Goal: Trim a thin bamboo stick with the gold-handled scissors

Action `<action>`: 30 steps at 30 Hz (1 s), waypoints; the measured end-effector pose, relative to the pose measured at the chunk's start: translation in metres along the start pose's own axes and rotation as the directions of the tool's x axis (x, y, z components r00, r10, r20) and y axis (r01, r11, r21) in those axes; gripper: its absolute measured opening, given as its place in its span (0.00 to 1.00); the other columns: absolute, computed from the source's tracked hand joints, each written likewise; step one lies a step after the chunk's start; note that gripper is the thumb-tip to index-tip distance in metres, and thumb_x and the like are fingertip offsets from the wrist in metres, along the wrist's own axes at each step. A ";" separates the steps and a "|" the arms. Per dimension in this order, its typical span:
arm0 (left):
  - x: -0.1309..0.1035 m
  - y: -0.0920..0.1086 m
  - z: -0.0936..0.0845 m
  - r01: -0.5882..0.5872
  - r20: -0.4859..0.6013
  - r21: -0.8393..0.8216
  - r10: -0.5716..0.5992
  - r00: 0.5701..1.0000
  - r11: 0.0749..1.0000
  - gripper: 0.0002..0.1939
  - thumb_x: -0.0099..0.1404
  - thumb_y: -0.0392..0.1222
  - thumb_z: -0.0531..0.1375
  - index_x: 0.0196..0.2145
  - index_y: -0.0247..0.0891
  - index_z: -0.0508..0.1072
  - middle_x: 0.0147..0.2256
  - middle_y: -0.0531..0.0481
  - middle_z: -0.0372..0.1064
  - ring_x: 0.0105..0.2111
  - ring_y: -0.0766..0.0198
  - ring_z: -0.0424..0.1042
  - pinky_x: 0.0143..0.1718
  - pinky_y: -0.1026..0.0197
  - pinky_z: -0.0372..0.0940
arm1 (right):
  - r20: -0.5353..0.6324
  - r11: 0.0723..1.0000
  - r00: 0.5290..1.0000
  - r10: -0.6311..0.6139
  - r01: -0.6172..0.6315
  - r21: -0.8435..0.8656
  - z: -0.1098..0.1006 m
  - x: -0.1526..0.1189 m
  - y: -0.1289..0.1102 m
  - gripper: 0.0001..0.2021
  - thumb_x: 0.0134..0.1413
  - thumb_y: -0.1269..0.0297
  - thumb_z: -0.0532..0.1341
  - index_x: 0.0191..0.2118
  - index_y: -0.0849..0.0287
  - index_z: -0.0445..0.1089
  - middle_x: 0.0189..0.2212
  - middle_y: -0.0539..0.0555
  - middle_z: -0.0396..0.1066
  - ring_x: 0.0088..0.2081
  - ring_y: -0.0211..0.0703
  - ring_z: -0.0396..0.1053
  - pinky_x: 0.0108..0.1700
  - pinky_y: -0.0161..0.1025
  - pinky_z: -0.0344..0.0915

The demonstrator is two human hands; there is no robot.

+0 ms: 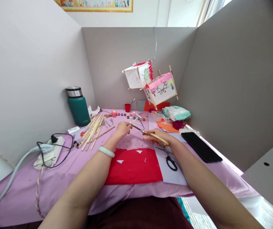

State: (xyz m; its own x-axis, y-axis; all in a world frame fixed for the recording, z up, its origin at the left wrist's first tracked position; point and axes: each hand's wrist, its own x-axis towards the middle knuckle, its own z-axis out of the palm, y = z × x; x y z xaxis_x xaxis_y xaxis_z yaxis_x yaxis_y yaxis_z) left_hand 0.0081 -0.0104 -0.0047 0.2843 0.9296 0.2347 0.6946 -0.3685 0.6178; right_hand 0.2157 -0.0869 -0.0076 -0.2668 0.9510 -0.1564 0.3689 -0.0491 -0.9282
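My left hand (123,129), a pale bangle on its wrist, has its fingers pinched together above the table. What they hold is too small to make out. In my right hand (160,137) is a pair of scissors (156,136) with yellowish handles, its thin metal blades pointing left to my left fingertips. Below lies a red sheet (133,170) with a few white scraps (120,161) on it. Small bits are scattered over the pink cloth (136,141) just beyond. Under my right wrist, black-handled scissors (171,163) rest on white paper (167,175).
Wooden sticks (93,130), a green bottle (78,106) and a power strip (50,152) are at left. Paint pots (128,115) and a red cup (127,107) stand behind. Two paper lanterns (161,89) hang above. A phone (201,147) and a wipes pack (176,112) lie right.
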 end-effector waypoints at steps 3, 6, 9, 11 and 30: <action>0.001 -0.003 -0.001 0.105 0.080 -0.151 -0.094 0.992 0.983 0.15 0.60 0.41 0.49 0.32 0.34 0.74 0.18 0.53 0.65 0.15 0.72 0.56 0.20 0.68 0.51 | 0.001 1.000 1.000 -0.001 0.001 0.007 0.000 -0.001 -0.001 0.24 0.36 0.52 0.68 0.42 0.57 0.71 0.18 0.45 0.59 0.17 0.29 0.53 0.18 0.29 0.51; 0.001 -0.003 -0.001 0.126 0.102 -0.171 -0.110 0.989 0.977 0.15 0.60 0.41 0.49 0.33 0.34 0.74 0.18 0.53 0.66 0.15 0.72 0.56 0.19 0.68 0.51 | 0.006 1.000 1.000 0.004 -0.004 0.020 0.000 -0.001 -0.001 0.24 0.35 0.53 0.68 0.42 0.56 0.71 0.18 0.45 0.59 0.17 0.29 0.53 0.18 0.29 0.51; -0.001 0.001 0.000 0.024 0.028 -0.037 -0.023 0.999 0.999 0.15 0.60 0.39 0.49 0.30 0.34 0.75 0.19 0.51 0.68 0.21 0.69 0.64 0.26 0.67 0.56 | 0.006 1.000 1.000 0.002 -0.002 0.014 0.000 0.000 -0.001 0.23 0.36 0.52 0.68 0.41 0.57 0.71 0.18 0.44 0.60 0.17 0.28 0.54 0.18 0.29 0.50; -0.003 0.003 0.001 -0.037 -0.023 0.080 0.039 0.999 0.996 0.15 0.61 0.40 0.49 0.29 0.34 0.75 0.21 0.48 0.70 0.26 0.66 0.67 0.30 0.66 0.58 | 0.005 1.000 1.000 -0.008 0.008 0.004 0.000 0.001 -0.001 0.23 0.36 0.51 0.67 0.40 0.58 0.71 0.18 0.45 0.60 0.16 0.28 0.54 0.18 0.29 0.50; 0.002 -0.003 -0.001 0.163 0.148 -0.226 -0.131 0.980 0.960 0.15 0.59 0.41 0.49 0.34 0.33 0.73 0.20 0.52 0.67 0.13 0.73 0.52 0.17 0.68 0.49 | 0.014 1.000 1.000 -0.001 0.001 -0.007 -0.001 0.002 0.002 0.25 0.36 0.52 0.67 0.43 0.56 0.70 0.19 0.45 0.60 0.17 0.28 0.54 0.18 0.28 0.50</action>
State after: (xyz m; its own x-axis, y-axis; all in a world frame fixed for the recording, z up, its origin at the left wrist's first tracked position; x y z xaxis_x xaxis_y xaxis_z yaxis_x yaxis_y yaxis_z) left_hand 0.0059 -0.0077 -0.0059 0.2854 0.9577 0.0379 0.5642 -0.1999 0.8011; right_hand 0.2166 -0.0851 -0.0092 -0.2798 0.9466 -0.1600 0.3751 -0.0456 -0.9259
